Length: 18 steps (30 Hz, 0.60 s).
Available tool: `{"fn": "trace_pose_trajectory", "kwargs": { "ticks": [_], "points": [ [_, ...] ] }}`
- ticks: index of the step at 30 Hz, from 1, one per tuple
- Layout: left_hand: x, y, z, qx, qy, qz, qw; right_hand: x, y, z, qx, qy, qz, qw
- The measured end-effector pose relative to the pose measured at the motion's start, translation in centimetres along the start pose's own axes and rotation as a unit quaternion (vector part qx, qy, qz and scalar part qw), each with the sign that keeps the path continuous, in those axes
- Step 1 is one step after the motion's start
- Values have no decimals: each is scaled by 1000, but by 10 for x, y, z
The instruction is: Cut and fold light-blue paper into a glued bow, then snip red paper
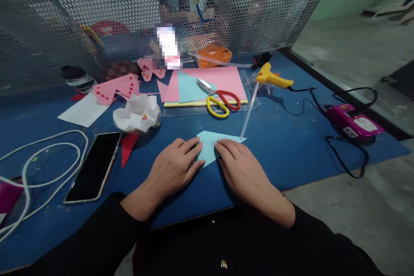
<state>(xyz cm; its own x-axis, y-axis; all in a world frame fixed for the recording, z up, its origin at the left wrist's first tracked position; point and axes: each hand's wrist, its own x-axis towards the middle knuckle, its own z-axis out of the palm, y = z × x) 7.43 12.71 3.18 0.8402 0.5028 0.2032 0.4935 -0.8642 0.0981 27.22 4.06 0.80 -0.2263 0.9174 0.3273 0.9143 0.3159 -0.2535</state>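
A light blue paper sheet [211, 143] lies folded on the blue table mat [281, 138] right in front of me. My left hand [174, 166] rests flat on its left part, fingers stretched out and pressing the paper. My right hand [241, 168] lies flat on its right part, fingers also extended along the fold. Both hands meet near the middle of the paper, and most of the sheet is hidden under them.
Scissors [220, 99] with red and yellow handles lie on a stack of pink and blue sheets [223, 78]. A yellow glue gun [270, 76] with its glue stick lies to the right, a phone [93, 166] and white cable [42, 168] to the left, crumpled white paper [137, 113] behind.
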Motion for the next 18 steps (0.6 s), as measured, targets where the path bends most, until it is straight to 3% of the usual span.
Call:
{"fn": "trace_pose_trajectory", "kwargs": {
  "ticks": [18],
  "points": [
    [-6, 2, -4, -17, -23, -10, 1000, -5, -6, 1, -51, -7, -8, 999]
  ]
}}
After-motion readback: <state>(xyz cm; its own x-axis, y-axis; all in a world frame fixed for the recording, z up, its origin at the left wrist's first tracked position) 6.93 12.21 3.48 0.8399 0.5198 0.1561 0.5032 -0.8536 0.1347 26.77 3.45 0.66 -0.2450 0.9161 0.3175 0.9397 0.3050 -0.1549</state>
